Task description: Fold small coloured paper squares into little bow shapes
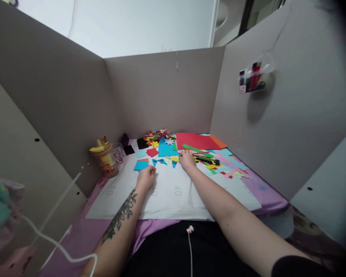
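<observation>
At frame centre, between left hand (146, 178) and right hand (187, 160): small blue folded pieces (162, 161), seemingly part-made. Higher in frame: heaped paper stars (155, 135), seemingly finished; red sheet (196, 141), unfolded. Both hands' fingers curled; whether gripping anything, cannot tell.

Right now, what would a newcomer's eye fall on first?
Probably the big red sheet, beyond the right hand. Left of it sits a spiky, many-coloured pile, and to the hand's right lies a scatter of bright strips. Nearer, the left hand is over the white sheet, by a small blue paper.
</observation>
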Action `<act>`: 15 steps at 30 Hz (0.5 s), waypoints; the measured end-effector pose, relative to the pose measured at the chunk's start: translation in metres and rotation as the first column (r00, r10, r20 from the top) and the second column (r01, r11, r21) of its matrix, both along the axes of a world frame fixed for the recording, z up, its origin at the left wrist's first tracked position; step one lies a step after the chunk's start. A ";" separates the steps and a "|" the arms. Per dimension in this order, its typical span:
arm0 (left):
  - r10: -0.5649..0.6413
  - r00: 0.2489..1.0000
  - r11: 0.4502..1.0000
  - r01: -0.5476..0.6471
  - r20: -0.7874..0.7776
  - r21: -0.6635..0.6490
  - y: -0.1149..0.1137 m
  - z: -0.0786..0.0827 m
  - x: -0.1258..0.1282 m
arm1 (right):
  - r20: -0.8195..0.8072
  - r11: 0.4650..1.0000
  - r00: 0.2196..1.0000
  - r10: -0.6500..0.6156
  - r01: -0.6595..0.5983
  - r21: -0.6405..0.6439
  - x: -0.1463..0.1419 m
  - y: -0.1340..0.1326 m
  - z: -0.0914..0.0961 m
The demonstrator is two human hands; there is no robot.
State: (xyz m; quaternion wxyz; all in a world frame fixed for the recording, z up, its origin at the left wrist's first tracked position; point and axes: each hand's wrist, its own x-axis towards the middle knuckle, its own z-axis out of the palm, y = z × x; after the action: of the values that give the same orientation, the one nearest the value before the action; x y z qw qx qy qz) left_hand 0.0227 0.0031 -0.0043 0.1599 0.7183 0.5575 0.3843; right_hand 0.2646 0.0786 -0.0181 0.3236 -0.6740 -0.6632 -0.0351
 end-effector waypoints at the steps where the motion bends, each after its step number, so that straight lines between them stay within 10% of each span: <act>1: 0.009 1.000 1.000 -0.009 0.015 0.014 0.000 0.001 -0.001 | -0.012 0.999 1.000 0.022 -0.021 0.026 0.001 -0.003 0.001; 6: 0.143 0.974 0.980 -0.164 0.173 0.114 0.009 0.005 -0.020 | -0.061 0.981 0.987 0.150 -0.141 0.134 0.003 -0.015 0.008; 15: 0.284 0.952 0.959 -0.278 -0.113 0.061 0.048 0.018 -0.062 | 0.056 0.832 0.836 0.546 -0.549 0.079 -0.051 -0.038 0.009</act>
State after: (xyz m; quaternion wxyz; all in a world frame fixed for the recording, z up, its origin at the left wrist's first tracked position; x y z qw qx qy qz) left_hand -0.0398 0.0509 0.0133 0.0536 0.6570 0.6538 0.3716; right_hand 0.2139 0.0405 -0.0090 0.3404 -0.4398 -0.8309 0.0183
